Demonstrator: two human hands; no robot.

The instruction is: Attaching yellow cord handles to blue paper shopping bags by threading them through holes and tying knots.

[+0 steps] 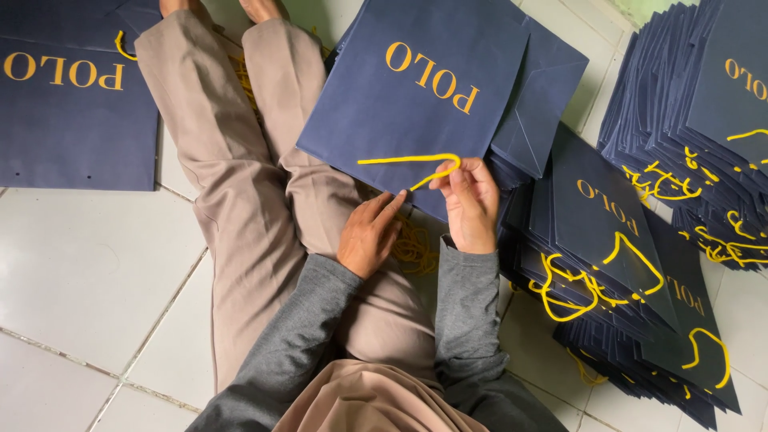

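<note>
A flat navy paper bag (pixel 416 80) with gold lettering lies across my lap and the floor. A yellow cord handle (pixel 408 160) loops along its near edge. My right hand (pixel 468 204) pinches the end of that cord at the bag's edge. My left hand (pixel 368 232) rests at the bag's near corner, fingers touching the edge, beside a bundle of loose yellow cords (pixel 414 248) on my leg.
Stacks of finished navy bags with yellow handles (pixel 624 272) fan out at my right, more at the far right (pixel 704 120). Another flat navy bag (pixel 72 104) lies at the left. My legs in beige trousers (pixel 240 184) stretch over white floor tiles (pixel 88 272).
</note>
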